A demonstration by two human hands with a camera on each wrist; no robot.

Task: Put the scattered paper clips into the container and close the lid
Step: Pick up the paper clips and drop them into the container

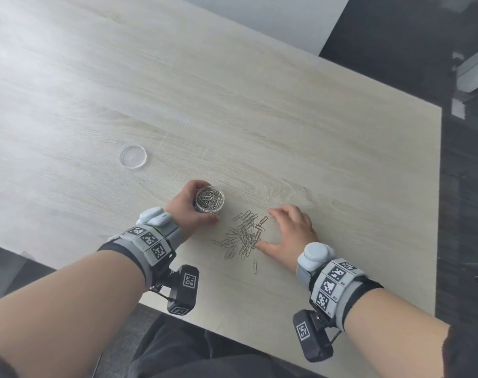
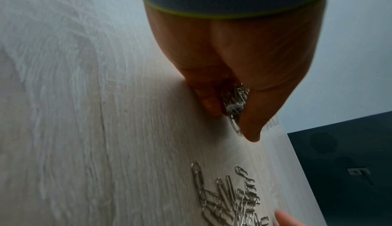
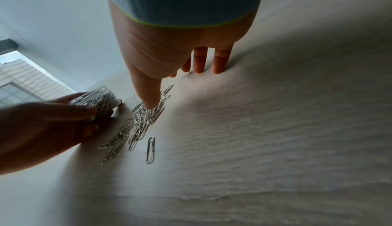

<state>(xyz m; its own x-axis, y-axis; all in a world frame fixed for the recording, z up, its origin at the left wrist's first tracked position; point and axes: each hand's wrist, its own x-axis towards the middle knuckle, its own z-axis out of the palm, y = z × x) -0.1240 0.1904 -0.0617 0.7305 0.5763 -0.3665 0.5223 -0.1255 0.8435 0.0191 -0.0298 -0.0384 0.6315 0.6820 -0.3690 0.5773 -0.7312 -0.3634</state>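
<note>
Paper clips (image 1: 244, 236) lie heaped on the table (image 1: 287, 137) between my two hands. My left hand (image 1: 187, 205) curls around the clear container (image 1: 210, 199), already part-filled with clips, just left of the heap. My right hand (image 1: 291, 233) is spread flat, fingertips on the table, thumb touching the heap's right edge. I see the lid (image 1: 133, 156) well apart, farther left.

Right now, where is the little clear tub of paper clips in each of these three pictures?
Head: the container sits just left of centre, gripped by the left hand.
Left wrist: only a sliver of it shows, mid-frame between thumb and fingers.
Right wrist: at the left edge, tilted, in that hand.
Shared landmark: the loose clip pile, beside it in every view.
</note>
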